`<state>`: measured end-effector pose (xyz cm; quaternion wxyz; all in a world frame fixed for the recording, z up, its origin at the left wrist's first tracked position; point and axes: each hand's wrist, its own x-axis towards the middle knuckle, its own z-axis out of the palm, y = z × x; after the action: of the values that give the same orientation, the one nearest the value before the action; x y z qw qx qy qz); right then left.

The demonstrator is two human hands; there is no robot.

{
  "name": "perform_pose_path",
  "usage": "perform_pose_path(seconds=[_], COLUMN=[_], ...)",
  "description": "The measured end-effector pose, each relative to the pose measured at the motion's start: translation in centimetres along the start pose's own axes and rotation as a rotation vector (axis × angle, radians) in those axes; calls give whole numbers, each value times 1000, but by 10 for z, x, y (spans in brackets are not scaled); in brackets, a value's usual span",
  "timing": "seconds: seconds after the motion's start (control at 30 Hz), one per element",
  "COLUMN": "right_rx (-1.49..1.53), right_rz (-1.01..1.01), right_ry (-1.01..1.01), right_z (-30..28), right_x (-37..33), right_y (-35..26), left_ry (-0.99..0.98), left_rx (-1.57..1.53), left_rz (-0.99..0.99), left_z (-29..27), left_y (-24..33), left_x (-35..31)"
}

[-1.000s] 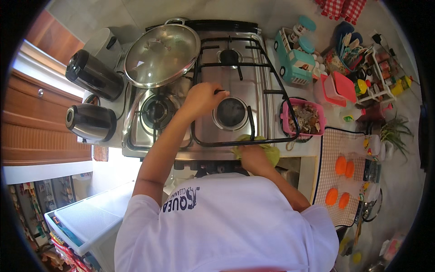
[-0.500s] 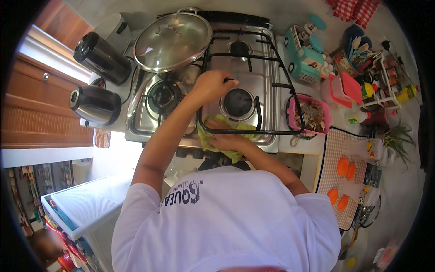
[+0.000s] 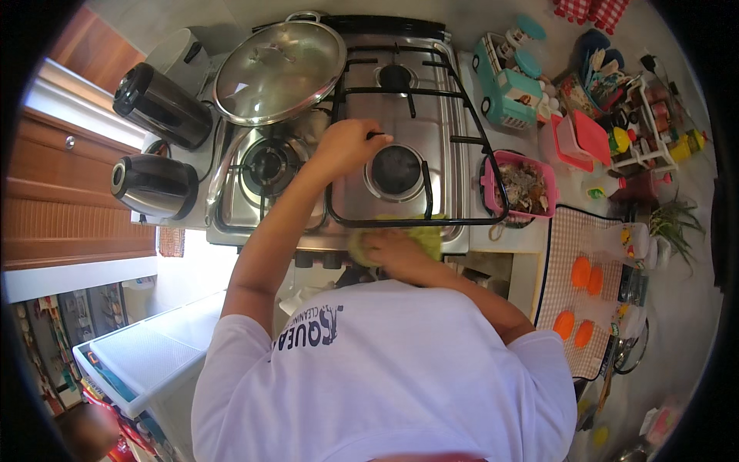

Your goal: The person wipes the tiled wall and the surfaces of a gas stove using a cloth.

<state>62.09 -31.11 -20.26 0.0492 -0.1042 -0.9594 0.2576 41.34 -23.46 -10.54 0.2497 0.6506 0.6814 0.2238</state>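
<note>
My left hand (image 3: 352, 145) is closed around a prong of the black pan support grate (image 3: 454, 222), on the left side of the gas stove (image 3: 351, 199). That grate sits askew over the right-hand burners, its near bar reaching past the stove's right edge. At the stove's front edge, my right hand (image 3: 391, 252) presses a yellow-green cloth (image 3: 428, 237), partly behind the near bar; motion blurs its fingers. The near right burner (image 3: 395, 171) lies uncovered between the two hands. Another burner (image 3: 269, 166) is to the left.
A pan with a glass lid (image 3: 281, 73) covers the back left burner. Two dark kettles (image 3: 160, 108) stand left of the stove. On the right are a pink basket of scraps (image 3: 525, 185), a teal truck-shaped holder (image 3: 508, 96) and a checked mat (image 3: 566, 266) with orange pieces.
My right hand has slid the cloth toward me, from the metal surface inside the grate to the stove's front edge. My left hand keeps its grip on the grate. The view has shifted slightly.
</note>
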Motion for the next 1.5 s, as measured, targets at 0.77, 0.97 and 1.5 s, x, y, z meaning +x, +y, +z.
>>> perform_pose_path(seconds=[0.77,0.97,1.5], right_rx=[853,1684,1094], right_rz=[1043,1046,969], right_ry=[613,1149,437], right_z=[-91,-20,-32], right_x=[-67,-85,-67], right_y=[106,44,-18], left_ry=[144,149,175], left_rx=[33,34,60], left_rz=[124,99,194], left_z=[58,66,78], left_y=[-40,-45,-61], left_x=[-13,-21,-13])
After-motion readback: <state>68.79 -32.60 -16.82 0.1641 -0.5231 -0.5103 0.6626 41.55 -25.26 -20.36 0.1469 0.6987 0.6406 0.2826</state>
